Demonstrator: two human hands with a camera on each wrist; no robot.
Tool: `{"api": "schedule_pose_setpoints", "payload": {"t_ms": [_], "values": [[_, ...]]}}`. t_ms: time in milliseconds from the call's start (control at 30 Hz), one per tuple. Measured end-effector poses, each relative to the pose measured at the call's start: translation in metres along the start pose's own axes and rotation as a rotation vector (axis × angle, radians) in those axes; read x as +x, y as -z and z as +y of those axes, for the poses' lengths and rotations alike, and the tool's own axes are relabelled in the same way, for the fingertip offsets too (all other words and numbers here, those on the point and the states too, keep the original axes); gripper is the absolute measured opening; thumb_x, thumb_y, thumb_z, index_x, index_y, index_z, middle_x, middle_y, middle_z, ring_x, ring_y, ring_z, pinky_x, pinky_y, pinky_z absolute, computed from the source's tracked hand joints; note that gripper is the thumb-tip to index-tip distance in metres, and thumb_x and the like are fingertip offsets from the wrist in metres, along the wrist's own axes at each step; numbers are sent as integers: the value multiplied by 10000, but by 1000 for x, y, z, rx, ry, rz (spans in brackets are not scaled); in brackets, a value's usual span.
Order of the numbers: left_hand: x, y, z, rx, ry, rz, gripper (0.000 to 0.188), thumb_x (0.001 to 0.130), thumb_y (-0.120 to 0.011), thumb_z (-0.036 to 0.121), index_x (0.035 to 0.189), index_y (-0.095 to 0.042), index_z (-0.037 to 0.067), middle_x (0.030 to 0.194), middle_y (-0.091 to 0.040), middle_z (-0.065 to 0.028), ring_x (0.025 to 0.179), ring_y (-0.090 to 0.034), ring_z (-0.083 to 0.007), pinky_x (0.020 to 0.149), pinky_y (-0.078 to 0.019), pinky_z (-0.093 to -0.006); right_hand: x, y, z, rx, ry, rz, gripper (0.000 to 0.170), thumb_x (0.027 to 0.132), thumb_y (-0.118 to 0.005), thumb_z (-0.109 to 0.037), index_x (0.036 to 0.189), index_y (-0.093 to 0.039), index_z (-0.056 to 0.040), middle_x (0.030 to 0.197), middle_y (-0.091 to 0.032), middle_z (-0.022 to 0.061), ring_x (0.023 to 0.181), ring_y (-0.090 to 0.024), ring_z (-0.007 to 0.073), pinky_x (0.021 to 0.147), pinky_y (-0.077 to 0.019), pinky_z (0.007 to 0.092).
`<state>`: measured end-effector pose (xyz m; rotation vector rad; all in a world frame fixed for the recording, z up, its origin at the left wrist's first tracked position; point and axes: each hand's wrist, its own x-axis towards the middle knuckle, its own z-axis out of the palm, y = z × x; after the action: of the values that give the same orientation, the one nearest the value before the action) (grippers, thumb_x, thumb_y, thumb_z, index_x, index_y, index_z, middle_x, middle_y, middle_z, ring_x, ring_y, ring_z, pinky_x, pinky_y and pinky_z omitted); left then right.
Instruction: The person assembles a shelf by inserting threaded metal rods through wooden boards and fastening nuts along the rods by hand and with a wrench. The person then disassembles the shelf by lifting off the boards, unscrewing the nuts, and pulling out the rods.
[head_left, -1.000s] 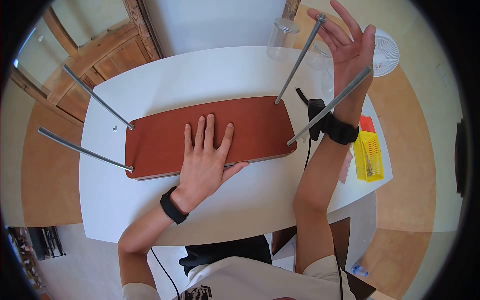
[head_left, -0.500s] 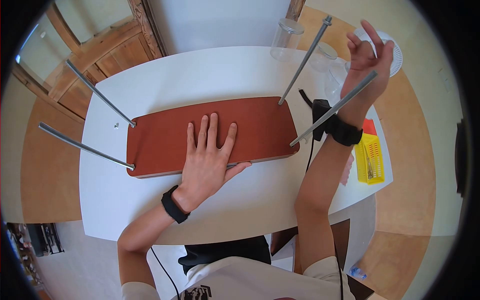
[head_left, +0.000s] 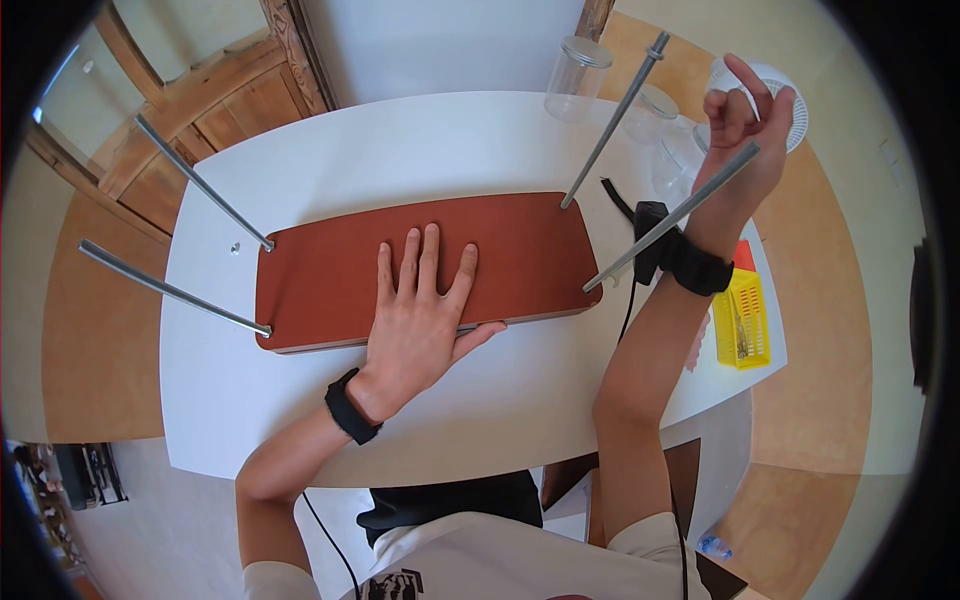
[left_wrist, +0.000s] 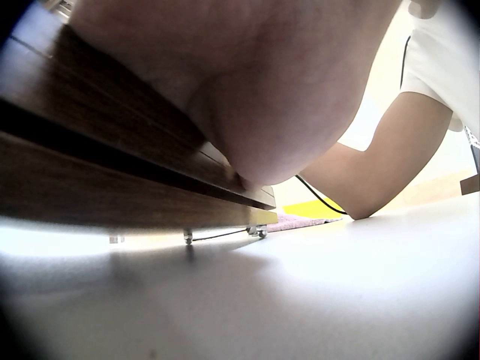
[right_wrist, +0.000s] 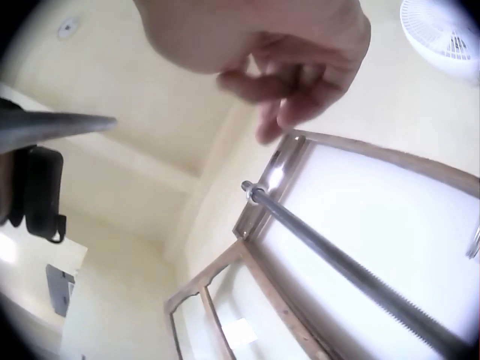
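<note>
A reddish-brown wooden board [head_left: 520,250] lies on the white table with a threaded metal rod standing up at each corner. My left hand [head_left: 415,330] rests flat on it near the middle, fingers spread, thumb along the near edge. The left wrist view shows the board's dark layered side [left_wrist: 90,202] and small metal fittings [left_wrist: 259,231] beneath. My right hand [head_left: 745,150] is raised by the right-hand rods, index finger extended, other fingers bent, nothing visible in it. A small nut [right_wrist: 255,192] sits just below the tip of the far right rod [right_wrist: 337,259], apart from the hand.
Clear lidded jars [head_left: 580,75] stand at the back right, near a white fan [head_left: 795,120]. A yellow basket [head_left: 742,320] with small metal pieces sits at the table's right edge. One small metal part [head_left: 235,248] lies left of the board. The near right rod [head_left: 670,218] crosses before my right forearm.
My right hand has drawn away to the right from the far right rod's tip, its fingers bending. The nut now appears slightly lower on that rod. The left hand stays on the board.
</note>
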<state>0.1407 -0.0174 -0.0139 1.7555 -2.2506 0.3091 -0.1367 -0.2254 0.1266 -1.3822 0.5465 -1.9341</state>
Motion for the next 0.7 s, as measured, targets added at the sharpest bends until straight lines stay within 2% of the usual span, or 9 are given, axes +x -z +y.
{"api": "schedule_pose_setpoints", "payload": {"t_ms": [33,67,200,267,300,367,400,467,700], "values": [[0,0,0,-2,2,0,879,917,-612,664,1549,-439,78,1551,-359,-355,1449,-362,-501,1202,-240,-617,5,16,5,120,-16,-111,622,1129,-339,-403,1223,-629,140,683,-578,75,736,-627,201,830,-515,306],[-1,-1,0,-7,2,0,879,917,-609,665,1549,-440,78,1551,-360,-355,1451,-360,-501,1203,-239,-617,-15,-27,-14,-77,-8,92,621,1128,-359,-398,1128,-674,137,589,-338,-4,633,-461,150,762,-484,295],[0,-1,0,-9,1,-6,880,917,-605,668,1548,-443,77,1549,-362,-357,1457,-352,-500,1205,-234,-617,-13,-34,-11,-81,-47,93,609,1132,-343,-385,1146,-669,130,590,-320,-7,625,-439,151,768,-493,296],[0,-1,0,-12,-1,-3,879,918,-604,668,1547,-444,77,1550,-362,-357,1459,-349,-500,1206,-231,-616,-12,-37,-10,-69,-63,10,612,1136,-312,-391,1196,-652,114,648,-538,49,701,-586,183,800,-526,303],[0,-1,0,-16,-1,-1,877,918,-603,668,1546,-446,77,1550,-361,-357,1461,-346,-499,1208,-229,-615,-13,-40,-9,-68,-62,10,612,1136,-312,-391,1196,-652,114,648,-538,49,701,-586,183,800,-526,303],[0,-1,0,-16,0,-1,878,918,-603,669,1547,-445,78,1551,-360,-357,1462,-344,-498,1209,-226,-615,-21,-64,-19,-142,-105,30,610,1138,-289,-392,1237,-628,104,935,-740,152,892,-715,228,853,-551,313],[0,-1,0,-16,2,-1,878,917,-603,670,1548,-444,79,1553,-359,-356,1464,-342,-497,1210,-224,-614,-24,-68,-20,-142,-105,31,610,1138,-289,-392,1237,-628,104,935,-740,152,892,-715,228,853,-551,313],[0,-1,0,-15,2,-3,879,917,-603,670,1548,-443,79,1553,-359,-356,1464,-343,-496,1210,-225,-615,-27,-71,-20,-175,-53,-64,597,1136,-278,-393,1273,-597,94,1197,-726,218,1060,-733,262,903,-566,315],[-1,-1,-1,-10,3,-9,882,916,-603,673,1548,-444,79,1555,-359,-354,1463,-346,-496,1208,-228,-616,-10,-29,-5,-217,-3,155,562,1131,-290,-386,1265,-560,88,1224,-706,246,1050,-737,289,978,-572,339]]}}
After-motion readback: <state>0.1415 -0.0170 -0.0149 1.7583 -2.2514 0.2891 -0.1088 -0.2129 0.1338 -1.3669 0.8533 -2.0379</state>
